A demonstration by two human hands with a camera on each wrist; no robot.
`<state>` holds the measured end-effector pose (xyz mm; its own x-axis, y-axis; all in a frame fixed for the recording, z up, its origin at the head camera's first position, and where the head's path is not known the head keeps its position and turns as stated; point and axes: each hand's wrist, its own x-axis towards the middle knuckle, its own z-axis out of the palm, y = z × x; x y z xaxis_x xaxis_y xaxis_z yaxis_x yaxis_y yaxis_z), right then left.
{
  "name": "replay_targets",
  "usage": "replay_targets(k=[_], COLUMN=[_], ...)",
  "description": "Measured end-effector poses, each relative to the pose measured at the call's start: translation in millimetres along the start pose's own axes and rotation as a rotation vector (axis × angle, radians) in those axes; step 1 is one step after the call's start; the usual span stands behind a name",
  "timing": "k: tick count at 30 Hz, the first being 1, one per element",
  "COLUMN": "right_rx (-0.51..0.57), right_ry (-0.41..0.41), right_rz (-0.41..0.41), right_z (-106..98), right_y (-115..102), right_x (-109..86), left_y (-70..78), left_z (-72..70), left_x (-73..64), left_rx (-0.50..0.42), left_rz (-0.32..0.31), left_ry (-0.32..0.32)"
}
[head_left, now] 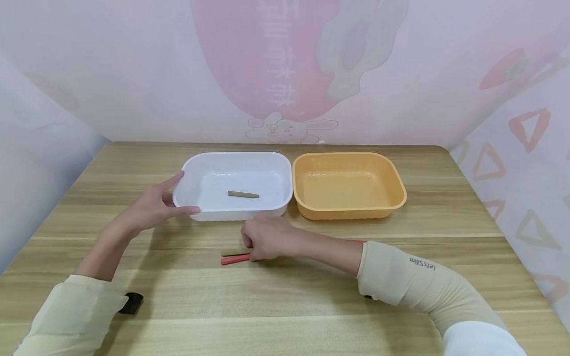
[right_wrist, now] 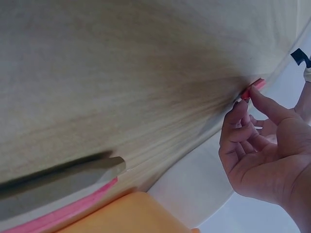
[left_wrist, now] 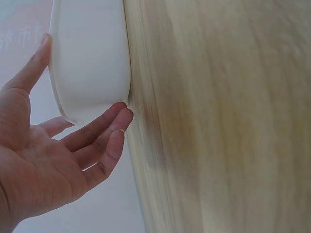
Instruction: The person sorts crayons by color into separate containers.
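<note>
The red stick [head_left: 235, 259] lies low on the tabletop [head_left: 267, 306], in front of the white tray [head_left: 236, 215], its free end pointing left out of the right hand [head_left: 271, 238]. The thumb and forefinger of that hand pinch it near its other end, as the right wrist view shows; whether they also catch the tan stick [head_left: 235, 252] just behind it is hidden by the knuckles. The left hand [head_left: 149, 205] holds the left end of the white tray, thumb and fingers spread round its rim and outer wall. By its look, the red stick should be light and stiff, slim enough for two fingers, with long flat faces that give a pad something to bear on. A pinch nearer the middle would probably balance better, since an end hold may let the far tip droop or swivel. Smooth sides could slip, so a firm, even squeeze seems right; if it is chalk or crayon, hard pressure might snap it. The tray looks like thin, rigid plastic, light enough to slide if bumped, and its rim is the natural hold.
</note>
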<state>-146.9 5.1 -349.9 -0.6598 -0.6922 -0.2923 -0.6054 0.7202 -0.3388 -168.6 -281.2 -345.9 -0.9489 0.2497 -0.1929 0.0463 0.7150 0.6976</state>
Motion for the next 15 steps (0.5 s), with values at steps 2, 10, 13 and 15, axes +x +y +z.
replay_targets(k=[2,10,13,15], right_rx=[0.001,0.046,0.062,0.069], right_ry=[0.0,-0.019,-0.017,-0.016], right_rz=[-0.003,-0.001,0.004,0.003], right_z=[-0.2,-2.5,-2.7,-2.6], right_y=[0.0,1.7,3.2,3.8], right_x=[-0.1,1.1,2.9,3.8], left_y=[-0.2,0.1,0.9,1.4], left_z=[0.1,-0.3,-0.4,-0.4], left_x=[0.0,-0.1,-0.4,-0.6], left_rx=[0.001,0.001,0.005,0.002], left_rz=[0.002,0.005,0.002,0.0], left_ry=[0.0,0.0,0.001,-0.002])
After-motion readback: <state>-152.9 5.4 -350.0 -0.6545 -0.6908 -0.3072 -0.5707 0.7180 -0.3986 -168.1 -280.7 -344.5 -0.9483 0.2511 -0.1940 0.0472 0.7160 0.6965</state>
